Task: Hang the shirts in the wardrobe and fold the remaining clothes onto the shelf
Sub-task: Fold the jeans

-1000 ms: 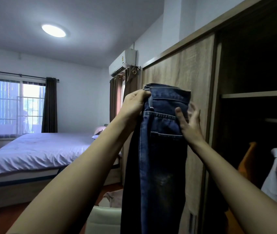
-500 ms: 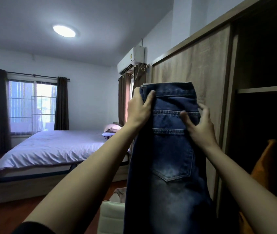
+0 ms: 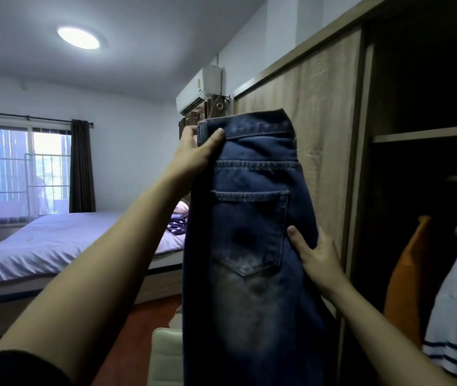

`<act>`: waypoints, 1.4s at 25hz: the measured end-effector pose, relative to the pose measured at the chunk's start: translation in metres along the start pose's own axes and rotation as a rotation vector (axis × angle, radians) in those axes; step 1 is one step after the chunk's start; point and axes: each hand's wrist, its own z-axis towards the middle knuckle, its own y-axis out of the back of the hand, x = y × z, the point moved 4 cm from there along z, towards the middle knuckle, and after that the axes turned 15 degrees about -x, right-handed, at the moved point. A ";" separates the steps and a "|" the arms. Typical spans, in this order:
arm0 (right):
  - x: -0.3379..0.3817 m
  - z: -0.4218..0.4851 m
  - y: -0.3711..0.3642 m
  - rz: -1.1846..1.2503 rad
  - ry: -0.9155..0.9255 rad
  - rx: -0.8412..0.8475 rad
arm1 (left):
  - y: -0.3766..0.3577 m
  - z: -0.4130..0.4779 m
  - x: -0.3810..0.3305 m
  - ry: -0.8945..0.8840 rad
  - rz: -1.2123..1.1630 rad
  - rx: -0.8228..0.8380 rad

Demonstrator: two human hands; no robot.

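Jeans — faded, folded denim

Dark blue denim jeans run off the bottom edge below the right hand fingers, which vanish behind the fabric, left hand fingers likewise hidden behind the waistband; wardrobe interior too dark to read.

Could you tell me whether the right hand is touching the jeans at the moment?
Touching. The head view shows the right hand gripping the jeans at their right edge, thumb pressed on the denim beside the back pocket.
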 end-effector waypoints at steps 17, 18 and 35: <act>-0.050 -0.015 0.058 -0.232 -0.610 0.243 | 0.017 -0.117 0.142 0.613 -0.082 0.134; -0.056 -0.016 0.060 -0.279 -0.603 0.193 | 0.020 -0.116 0.149 0.588 -0.006 0.096; -0.041 -0.013 0.062 -0.179 -0.334 0.062 | 0.045 -0.128 0.125 0.513 0.017 0.505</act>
